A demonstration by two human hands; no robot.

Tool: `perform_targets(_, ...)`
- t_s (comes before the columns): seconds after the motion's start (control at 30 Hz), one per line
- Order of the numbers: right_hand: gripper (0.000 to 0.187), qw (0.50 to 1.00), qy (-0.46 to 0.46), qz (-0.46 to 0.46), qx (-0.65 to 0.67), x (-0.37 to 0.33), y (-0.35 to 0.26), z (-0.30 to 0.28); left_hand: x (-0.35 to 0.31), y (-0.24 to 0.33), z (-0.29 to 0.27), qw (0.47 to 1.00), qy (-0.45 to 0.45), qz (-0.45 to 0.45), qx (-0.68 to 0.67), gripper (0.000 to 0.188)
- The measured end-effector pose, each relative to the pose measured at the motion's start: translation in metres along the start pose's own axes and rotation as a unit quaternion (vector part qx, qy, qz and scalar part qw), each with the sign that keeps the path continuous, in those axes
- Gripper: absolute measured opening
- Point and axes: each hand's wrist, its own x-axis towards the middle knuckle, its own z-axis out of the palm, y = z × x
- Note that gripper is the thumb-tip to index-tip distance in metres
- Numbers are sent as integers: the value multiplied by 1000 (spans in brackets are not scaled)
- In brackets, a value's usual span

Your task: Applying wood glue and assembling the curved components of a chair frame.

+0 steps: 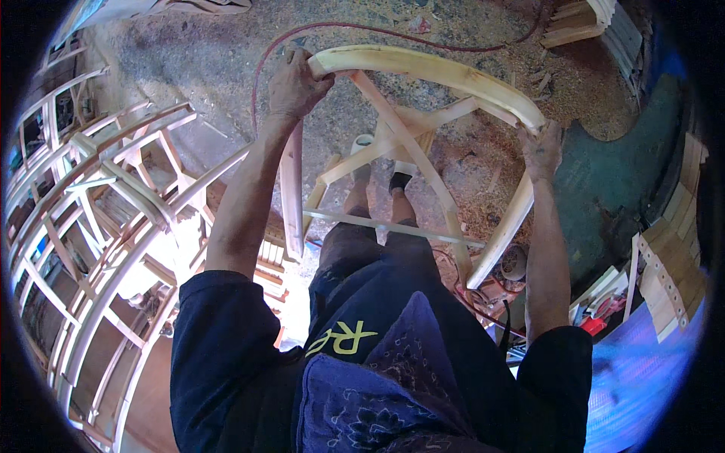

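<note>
A bare wooden chair frame [430, 66] hangs in front of me, held between both hands. Its curved rail arches across the far side, with crossed slats [404, 136] beneath it and legs running back toward me. My left hand [297, 84] is closed round the rail's left end, beside a leg [293, 192]. At the rail's right end, my right hand [542, 149] grips the wood where another leg [502, 230] slopes down; its fingers are partly hidden. A thin pale bar [393, 225] spans the frame's near side, in front of my legs.
Several similar wooden frames [98, 162] are piled along the left. A red hose [340, 26] curves over the sawdust-strewn floor [192, 68]. On the right are a dark green panel [596, 177], wooden boards [668, 264] and blue sheeting [642, 370]. More wood [574, 26] lies far right.
</note>
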Motion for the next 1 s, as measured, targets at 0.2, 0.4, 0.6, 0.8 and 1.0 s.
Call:
perform_targets(0.2,57,999,-28,24,-14,11,-13,-1,4,-21,12,999,32,26,-23,63)
perform_targets(0.4,59,988,-18,-16,154,27,54,26,11,38,-36,995,-17,34,-90,55)
perform_targets(0.6,61,998,-25,-36,53,29,32,10,12,18,-16,993,-54,-95,-33,47)
perform_targets(0.8,73,952,-68,-18,298,13,38,8,-19,-51,19,994,29,1,-107,74)
perform_targets(1.0,78,967,-78,-11,242,-2,47,10,-64,-11,-12,918,-51,-164,-357,79)
